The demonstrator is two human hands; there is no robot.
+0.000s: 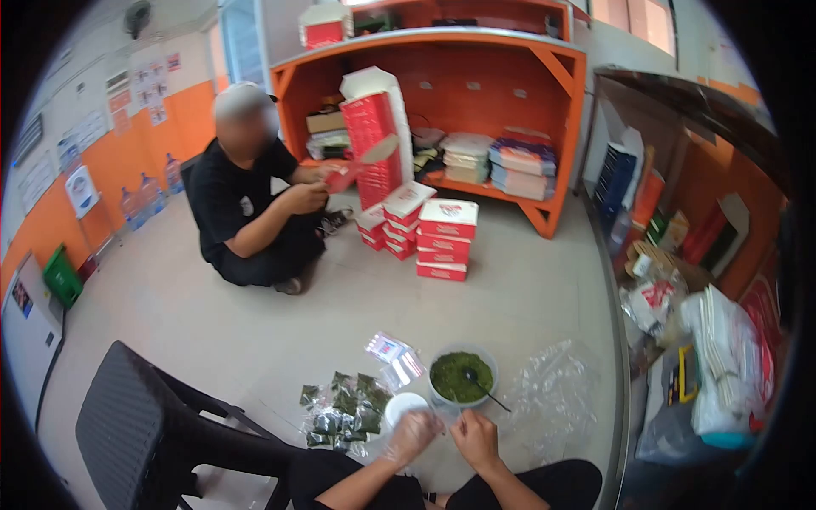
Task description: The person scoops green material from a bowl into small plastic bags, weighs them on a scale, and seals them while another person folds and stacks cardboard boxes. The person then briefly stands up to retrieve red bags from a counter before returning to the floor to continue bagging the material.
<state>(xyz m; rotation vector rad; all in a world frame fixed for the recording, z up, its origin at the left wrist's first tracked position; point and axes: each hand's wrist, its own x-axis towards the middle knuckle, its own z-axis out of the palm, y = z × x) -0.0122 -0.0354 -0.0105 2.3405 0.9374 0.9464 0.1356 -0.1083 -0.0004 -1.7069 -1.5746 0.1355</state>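
Over the floor in front of my lap, my left hand (414,435), in a clear plastic glove, is closed on something see-through that I cannot make out. Close to its right, my bare right hand (474,440) has its fingers curled together; what they hold is too small to tell. A white round container (406,405) is just behind my left hand. Behind both hands stands a tub of green stuff (459,378) with a black-handled spoon (489,393) in it. Several small clear packets with green filling (344,408) lie to the left.
A black plastic stool (136,416) stands at left. Clear plastic bags (552,399) lie right of the tub. A seated person (255,195) handles a red box piece beside stacked red-and-white boxes (445,242). An orange shelf (467,85) is behind; a cluttered metal-edged rack (619,340) is right.
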